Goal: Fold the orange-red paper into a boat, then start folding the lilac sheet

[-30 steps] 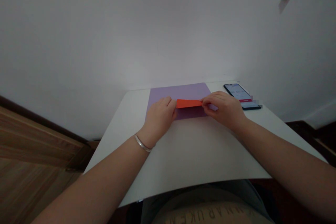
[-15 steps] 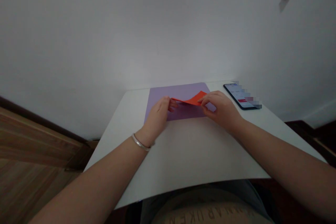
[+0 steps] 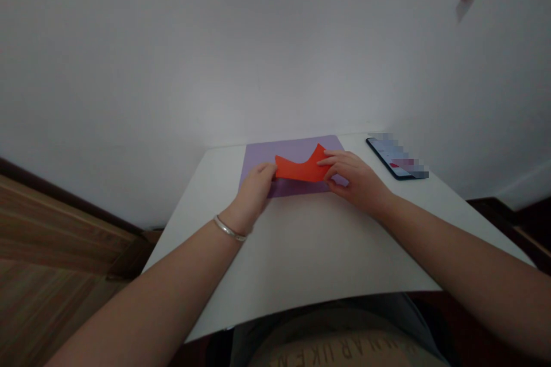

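Between my two hands is an orange-red sheet of paper (image 3: 299, 171), raised over a purple mat (image 3: 275, 152). Its far edge dips in the middle and its two ends stand up higher. My left hand (image 3: 258, 180) is closed on the paper's left end, thumb on top and the other fingers mostly hidden. At the right end, my right hand (image 3: 350, 178) pinches the paper, with some fingers resting on its upper face. A silver bangle (image 3: 229, 229) circles my left wrist.
A white table (image 3: 318, 246) carries the mat and stands against a pale wall (image 3: 258, 57). To the right lies a phone (image 3: 394, 160) with its screen lit and partly blurred out. Wooden boards (image 3: 51, 241) show at the lower left.
The paper has tipped so that more of its broad face shows, and it has shifted slightly left and nearer. Both hands have moved a little left with it.
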Motion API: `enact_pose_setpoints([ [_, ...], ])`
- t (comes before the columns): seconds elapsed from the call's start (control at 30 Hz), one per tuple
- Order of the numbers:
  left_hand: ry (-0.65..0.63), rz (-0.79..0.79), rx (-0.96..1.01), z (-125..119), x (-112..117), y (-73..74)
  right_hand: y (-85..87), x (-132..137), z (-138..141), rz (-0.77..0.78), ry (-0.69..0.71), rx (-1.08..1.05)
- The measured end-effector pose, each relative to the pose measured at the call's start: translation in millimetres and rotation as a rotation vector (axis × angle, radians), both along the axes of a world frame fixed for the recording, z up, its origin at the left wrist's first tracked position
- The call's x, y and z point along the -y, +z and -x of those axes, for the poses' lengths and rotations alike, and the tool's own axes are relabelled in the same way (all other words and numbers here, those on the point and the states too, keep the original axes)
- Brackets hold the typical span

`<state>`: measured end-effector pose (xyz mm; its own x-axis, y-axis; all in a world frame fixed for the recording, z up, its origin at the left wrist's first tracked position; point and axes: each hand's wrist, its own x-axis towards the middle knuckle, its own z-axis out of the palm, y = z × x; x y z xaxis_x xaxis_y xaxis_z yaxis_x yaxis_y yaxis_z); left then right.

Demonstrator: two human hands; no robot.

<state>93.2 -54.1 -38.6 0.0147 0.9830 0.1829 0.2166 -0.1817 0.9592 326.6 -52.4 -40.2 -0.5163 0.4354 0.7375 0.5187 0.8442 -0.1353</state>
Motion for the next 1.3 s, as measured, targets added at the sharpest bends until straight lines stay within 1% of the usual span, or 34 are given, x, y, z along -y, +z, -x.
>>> enact_pose_setpoints([
  [0.07, 0.017, 0.031, 0.025, 1, -1, 0.4, -0.8, -1, -1, -0.006, -0.017, 0.004],
  [0.13, 0.056, 0.015, 0.029, 1, -1, 2.4, -2.0, -2, -2, -0.004, -0.05, 0.018],
  [0.23, 0.133, -0.111, -0.06, 1, 1, 7.4, -3.5, -2, -4, 0.016, -0.11, 0.038],
  [0.3, 0.138, -0.196, -0.155, 1, 3, 10.3, -3.6, -2, -4, 0.04, -0.145, 0.039],
  [0.37, 0.105, -0.259, -0.248, 1, 4, 11.4, -3.1, -1, -4, 0.071, -0.182, 0.025],
  [0.47, 0.01, -0.331, -0.371, 2, 6, 9.0, -1.2, 0, -3, 0.09, -0.218, -0.013],
  [0.6, -0.146, -0.406, -0.42, 2, 5, 1.8, 2.7, 3, -1, 0.029, -0.218, -0.041],
  [0.67, -0.232, -0.401, -0.416, 1, 5, -1.5, 4.8, 5, 0, -0.005, -0.225, -0.044],
  [0.77, -0.373, -0.346, -0.397, 2, 5, -3.8, 6.7, 6, 1, -0.038, -0.216, -0.041],
  [0.83, -0.458, -0.304, -0.364, 2, 6, -3.6, 6.7, 6, 1, -0.044, -0.205, -0.061],
  [0.93, -0.551, -0.235, -0.295, 5, 7, -2.8, 5.4, 4, -1, -0.029, -0.206, -0.099],
  [1.03, -0.593, -0.169, -0.215, 6, 6, -3.4, 4.1, 4, -2, -0.001, -0.21, -0.108],
  [1.3, -0.588, -0.099, -0.101, 5, 4, -6.9, 2.3, 4, -3, -0.003, -0.199, -0.113],
])
